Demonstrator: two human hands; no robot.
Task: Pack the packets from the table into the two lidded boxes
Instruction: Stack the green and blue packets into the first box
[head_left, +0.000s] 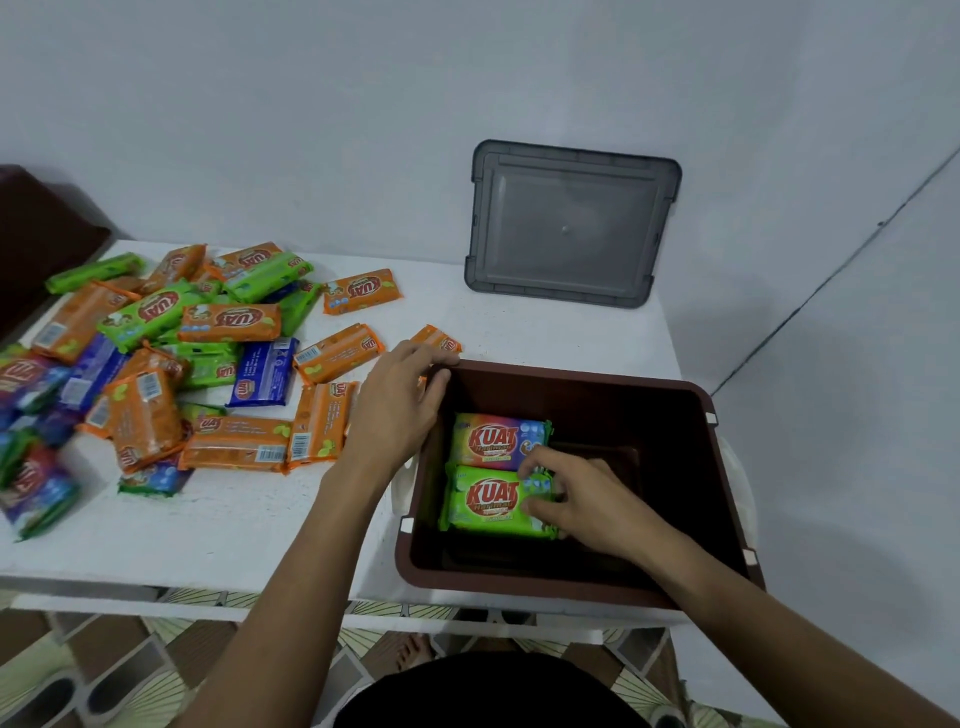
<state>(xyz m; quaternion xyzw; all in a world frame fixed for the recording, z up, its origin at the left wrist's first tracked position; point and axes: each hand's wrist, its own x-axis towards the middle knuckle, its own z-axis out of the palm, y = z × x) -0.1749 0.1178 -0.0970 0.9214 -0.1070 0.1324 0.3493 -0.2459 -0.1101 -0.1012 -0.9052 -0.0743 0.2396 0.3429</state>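
**Two packets down in the brown box**

A green packet (483, 501) lies flat on the floor of the brown box (675, 415), touching a multicoloured packet (493, 441) just behind it. The right hand (576, 499) reaches inside, fingers curled round the green packet's right end. The left hand (397, 415) grips the box's far-left corner rim. Loose packets (156, 353) crowd the desk (234, 530) to the left. A grey lid (566, 223) leans against the wall.

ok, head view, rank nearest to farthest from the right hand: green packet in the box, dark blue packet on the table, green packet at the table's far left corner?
1. boxed green packet: in the brown box, right hand holding its end.
2. dark blue packet: mid-table, left of the box.
3. corner green packet: table's back left.
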